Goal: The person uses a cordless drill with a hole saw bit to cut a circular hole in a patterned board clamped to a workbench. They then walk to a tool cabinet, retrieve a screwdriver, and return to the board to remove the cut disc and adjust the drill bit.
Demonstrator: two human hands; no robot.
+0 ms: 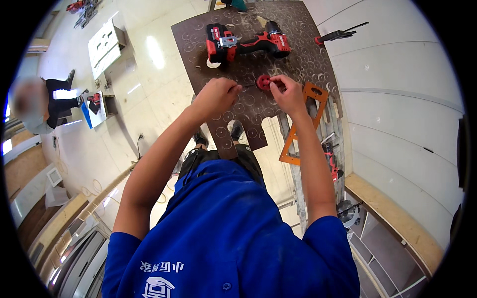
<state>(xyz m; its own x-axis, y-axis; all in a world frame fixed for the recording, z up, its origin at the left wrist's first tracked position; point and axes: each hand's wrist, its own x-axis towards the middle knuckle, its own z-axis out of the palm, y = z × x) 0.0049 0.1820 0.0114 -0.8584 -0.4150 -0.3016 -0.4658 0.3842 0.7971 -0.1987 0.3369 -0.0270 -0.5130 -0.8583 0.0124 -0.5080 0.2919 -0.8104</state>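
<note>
Over the brown board (198, 37), which is covered in ring marks, both hands work close together. My right hand (289, 95) pinches a small red round disc-shaped piece (263, 83) with a dark rim; it looks like a hole saw, but its kind is not certain. From the disc, a thin dark rod (247, 86) reaches toward my left hand (217, 97), whose closed fingers grip its other end. Just beyond both hands, a red and black cordless drill (278, 44) lies on its side on the board, its battery toward the left.
An orange template frame (290, 160) lies beside my right forearm. A black and red clamp-like tool (338, 36) sits past the board's right edge. White panels (397, 74) line the right side. At left, another person (59, 94) is beside a low stand with a red tool (94, 101).
</note>
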